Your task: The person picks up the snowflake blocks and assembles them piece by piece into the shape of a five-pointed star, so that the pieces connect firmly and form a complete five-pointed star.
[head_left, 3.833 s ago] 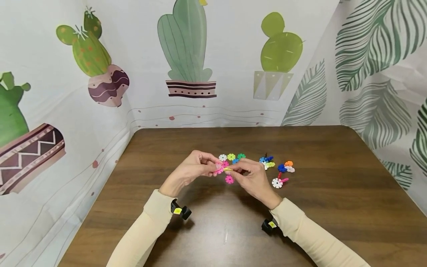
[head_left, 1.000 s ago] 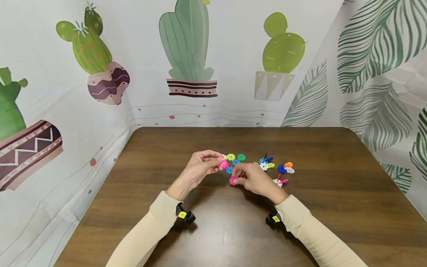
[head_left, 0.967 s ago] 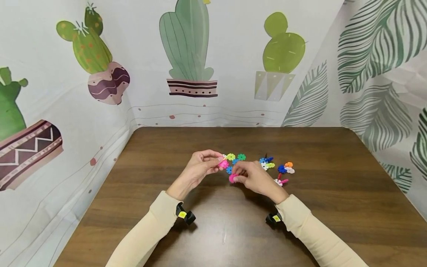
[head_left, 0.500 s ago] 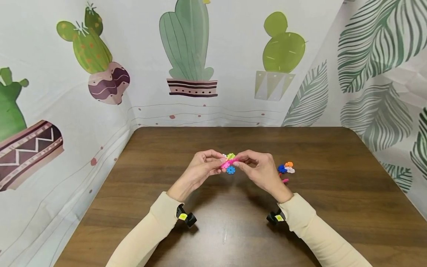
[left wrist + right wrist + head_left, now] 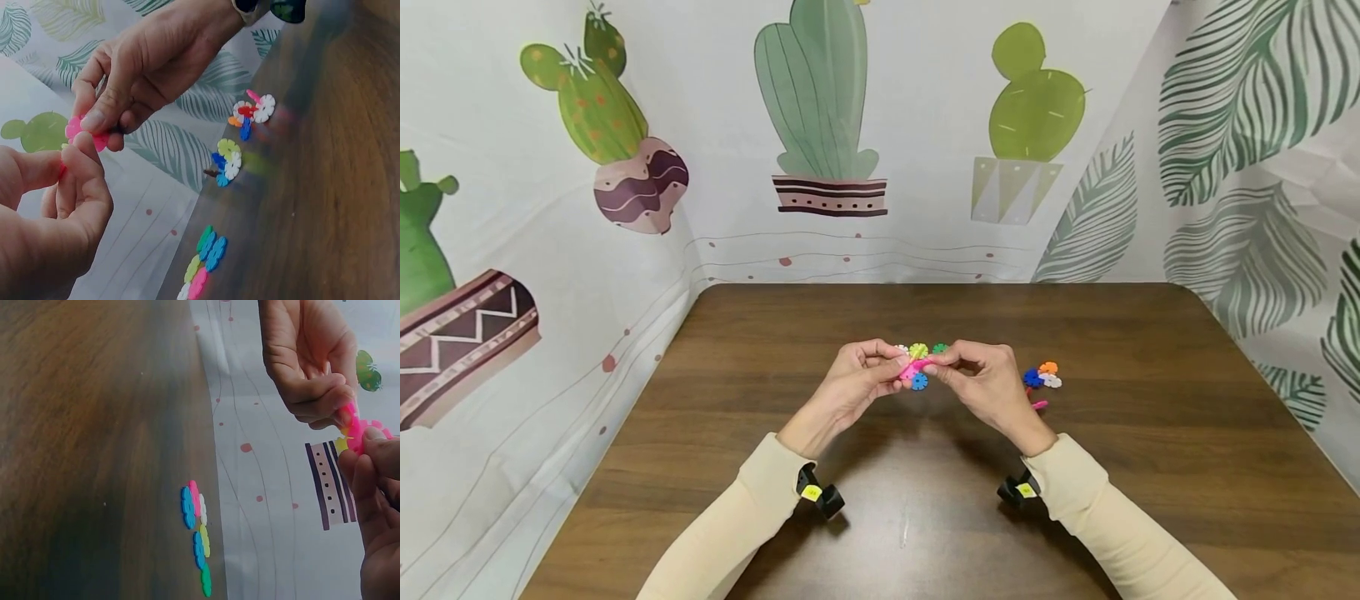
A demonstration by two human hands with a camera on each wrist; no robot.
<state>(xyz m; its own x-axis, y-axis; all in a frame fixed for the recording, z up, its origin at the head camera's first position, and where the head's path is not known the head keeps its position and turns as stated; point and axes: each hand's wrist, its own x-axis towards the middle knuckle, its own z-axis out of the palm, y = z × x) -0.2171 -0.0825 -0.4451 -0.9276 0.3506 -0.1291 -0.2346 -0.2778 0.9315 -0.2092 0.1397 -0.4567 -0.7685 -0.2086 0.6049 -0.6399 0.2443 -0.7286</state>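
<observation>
My left hand (image 5: 853,383) pinches a small piece of plastic snowflake discs, pink with a bit of yellow (image 5: 341,444). Against it my right hand (image 5: 985,383) holds a hot-pink snowflake disc (image 5: 360,432) between thumb and fingers. The discs meet at their edges between both sets of fingertips, raised above the table. In the left wrist view the right thumb lies over the pink disc (image 5: 75,128), and the left fingers hide most of their piece. Below the hands are loose discs: green (image 5: 205,237), blue (image 5: 216,253), yellow-green (image 5: 192,269), pink (image 5: 198,284) and white (image 5: 184,292).
To the right on the brown table (image 5: 1150,467) lie joined clusters: one of blue, white and yellow-green discs (image 5: 229,162), hidden behind the right hand in the head view, another with orange, blue and white discs (image 5: 1033,378). A cactus-print cloth (image 5: 925,250) hangs behind.
My right hand took the hot-pink disc from the table and raised it to the left hand's piece. Over the last half second both hands stay nearly still, pressing the discs together.
</observation>
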